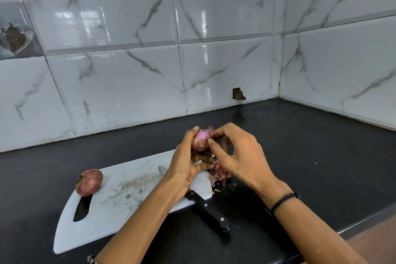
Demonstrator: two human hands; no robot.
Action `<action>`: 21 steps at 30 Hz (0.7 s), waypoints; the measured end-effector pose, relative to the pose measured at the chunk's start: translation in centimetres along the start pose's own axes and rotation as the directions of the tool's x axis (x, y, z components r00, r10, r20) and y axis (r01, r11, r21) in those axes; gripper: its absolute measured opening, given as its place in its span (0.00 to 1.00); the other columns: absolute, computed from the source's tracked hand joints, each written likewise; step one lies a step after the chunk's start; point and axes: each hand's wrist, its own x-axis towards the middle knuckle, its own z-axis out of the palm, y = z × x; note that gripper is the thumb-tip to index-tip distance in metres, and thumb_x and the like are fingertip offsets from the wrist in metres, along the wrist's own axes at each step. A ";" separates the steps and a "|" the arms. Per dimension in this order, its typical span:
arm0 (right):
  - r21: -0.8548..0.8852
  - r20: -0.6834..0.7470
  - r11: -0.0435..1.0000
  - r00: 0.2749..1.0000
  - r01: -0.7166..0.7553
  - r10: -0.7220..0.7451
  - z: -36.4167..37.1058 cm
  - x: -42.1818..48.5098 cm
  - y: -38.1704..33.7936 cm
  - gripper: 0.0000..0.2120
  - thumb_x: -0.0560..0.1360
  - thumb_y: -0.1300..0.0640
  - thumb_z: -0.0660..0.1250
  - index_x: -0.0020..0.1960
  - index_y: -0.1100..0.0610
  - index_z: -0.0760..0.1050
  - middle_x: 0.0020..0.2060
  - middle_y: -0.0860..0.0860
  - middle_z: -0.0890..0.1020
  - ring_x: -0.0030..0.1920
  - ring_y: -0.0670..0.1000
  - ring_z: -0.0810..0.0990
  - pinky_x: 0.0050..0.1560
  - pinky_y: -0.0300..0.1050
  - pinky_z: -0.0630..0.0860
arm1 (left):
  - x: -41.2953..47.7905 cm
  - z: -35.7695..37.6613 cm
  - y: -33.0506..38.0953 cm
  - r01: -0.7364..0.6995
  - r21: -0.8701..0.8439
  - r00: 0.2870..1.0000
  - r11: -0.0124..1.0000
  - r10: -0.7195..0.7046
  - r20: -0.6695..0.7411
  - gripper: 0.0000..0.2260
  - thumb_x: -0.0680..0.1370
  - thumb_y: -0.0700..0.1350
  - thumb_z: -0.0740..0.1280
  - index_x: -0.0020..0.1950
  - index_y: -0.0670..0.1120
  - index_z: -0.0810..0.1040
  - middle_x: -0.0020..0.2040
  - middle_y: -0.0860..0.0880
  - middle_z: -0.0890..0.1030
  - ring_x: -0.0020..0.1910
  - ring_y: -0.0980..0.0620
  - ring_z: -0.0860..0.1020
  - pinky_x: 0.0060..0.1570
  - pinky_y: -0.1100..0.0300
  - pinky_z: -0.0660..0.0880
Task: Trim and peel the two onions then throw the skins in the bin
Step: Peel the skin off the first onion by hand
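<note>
The black worktop [310, 152] ran back to a tiled corner at its far right, and a white cutting board [128, 206] lay slantwise on its near-left part, one end reaching toward the middle. Above that end the two hands met: the left hand [184, 163] had its grip curled round the first onion [200, 139], cradling it from the left and below, clear of the board, while the right hand [237, 156] had its grip pinched, thumb against forefinger, on a flap of papery skin at the onion's right side. A black-handled knife [214, 212] rested with its blade across the board under the left wrist and its handle jutting over the board's near edge onto the worktop. The second onion [89, 182] sat on the board's left end, beside the handle slot, in its full brown skin, not yet peeled. A small heap of torn skins [220, 174] lay just off the board's right end on the worktop, below the hands. The held onion showed pale pink flesh over much of its top, so the peeling of this one looked well along (no bin was in view). It should be light and firm, but the bared layers are likely slick, so a cupping hold around the body suits it best; the dry skin is brittle and tears in scraps, and is best taken at a loose edge near a trimmed end and drawn along the curve.
</note>
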 end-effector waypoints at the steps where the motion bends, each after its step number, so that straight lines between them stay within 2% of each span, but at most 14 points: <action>1: -0.007 0.000 1.000 1.000 0.002 -0.002 0.1 0.0 0.1 0.06 0.79 0.44 0.66 0.50 0.45 0.77 0.43 0.40 0.78 0.41 0.43 0.78 0.41 0.49 0.78 | 0.0 0.1 0.0 -0.005 0.007 1.000 1.000 0.005 0.003 0.16 0.81 0.54 0.64 0.47 0.44 0.85 0.41 0.42 0.83 0.38 0.48 0.80 0.42 0.51 0.81; 6: -0.044 0.015 0.999 0.999 -0.031 0.031 0.4 0.0 0.2 0.07 0.81 0.44 0.63 0.51 0.47 0.75 0.44 0.41 0.77 0.42 0.43 0.77 0.41 0.49 0.77 | 0.0 0.4 0.2 0.026 -0.018 0.999 0.999 -0.027 -0.018 0.16 0.82 0.54 0.63 0.48 0.42 0.82 0.33 0.46 0.82 0.29 0.53 0.79 0.34 0.55 0.80; 11: -0.089 0.012 0.993 0.997 -0.072 0.073 0.4 0.0 0.2 0.07 0.81 0.44 0.62 0.52 0.46 0.74 0.46 0.41 0.76 0.42 0.44 0.76 0.43 0.50 0.77 | 0.2 0.3 0.2 0.067 -0.045 0.998 0.997 -0.068 -0.017 0.19 0.80 0.55 0.63 0.54 0.39 0.79 0.31 0.45 0.78 0.24 0.54 0.76 0.28 0.58 0.78; 15: -0.156 -0.009 0.982 0.994 -0.105 0.105 0.5 0.0 0.2 0.07 0.81 0.43 0.62 0.52 0.46 0.72 0.47 0.41 0.76 0.42 0.44 0.77 0.43 0.51 0.77 | 0.6 0.2 0.0 0.074 -0.034 0.997 0.997 -0.073 0.004 0.21 0.80 0.56 0.62 0.56 0.37 0.78 0.32 0.44 0.75 0.22 0.54 0.72 0.26 0.60 0.75; 21: -0.219 -0.016 0.963 0.988 -0.155 0.156 0.6 0.0 0.0 0.07 0.82 0.44 0.60 0.52 0.47 0.71 0.49 0.43 0.76 0.42 0.47 0.78 0.42 0.52 0.77 | 0.7 0.0 0.0 0.088 -0.017 0.996 0.996 -0.088 0.026 0.22 0.80 0.56 0.61 0.53 0.36 0.77 0.32 0.44 0.73 0.22 0.54 0.67 0.26 0.60 0.73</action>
